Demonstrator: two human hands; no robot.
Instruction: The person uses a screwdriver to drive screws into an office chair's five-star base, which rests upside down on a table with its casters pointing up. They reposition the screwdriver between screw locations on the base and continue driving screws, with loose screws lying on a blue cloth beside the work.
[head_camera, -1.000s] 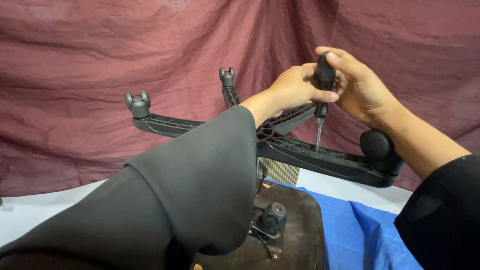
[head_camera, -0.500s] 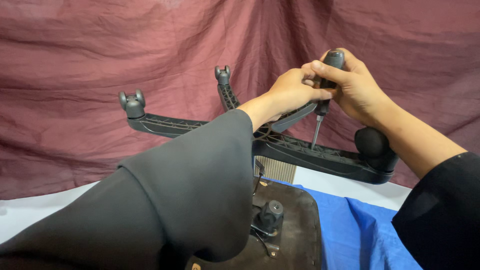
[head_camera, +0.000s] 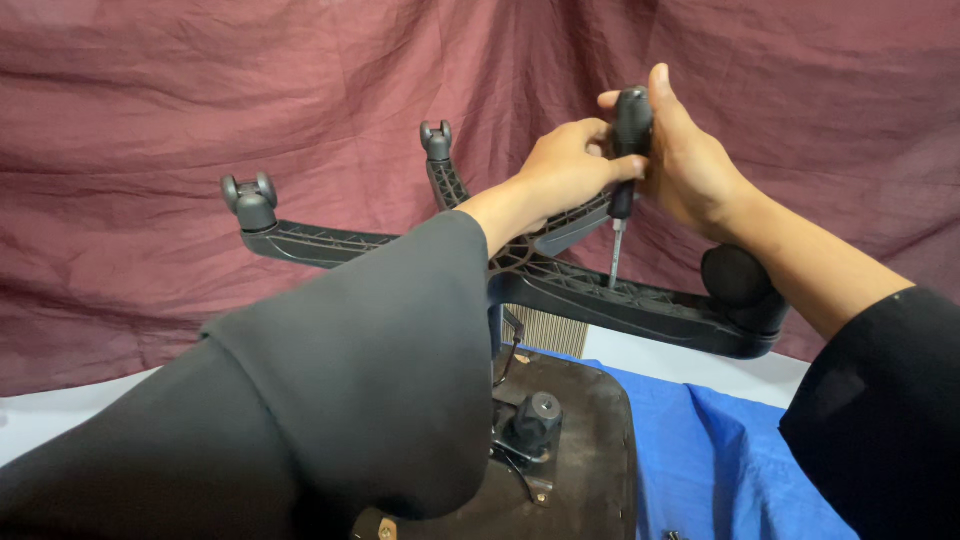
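Observation:
An upturned office chair stands before me, its black star base (head_camera: 600, 290) raised in the air. Both my hands grip a screwdriver (head_camera: 626, 150) with a black handle. My right hand (head_camera: 690, 165) wraps the handle from the right. My left hand (head_camera: 565, 165) holds it from the left, fingers curled around it. The metal shaft points down, its tip touching or just above a spoke of the base. Castor wheels sit on the spoke ends: one at the left (head_camera: 250, 195), one at the back (head_camera: 436, 135), one at the right (head_camera: 735, 275).
The chair's dark seat underside (head_camera: 590, 440) with a round knob (head_camera: 538, 415) lies below, resting on a blue cloth (head_camera: 720, 460) over a white surface (head_camera: 60, 410). A dark red curtain (head_camera: 200, 100) hangs behind. My dark left sleeve (head_camera: 330, 390) covers much of the lower view.
The screwdriver has risen and tilted more upright above the spoke, both hands lifting with it. The view has shifted slightly.

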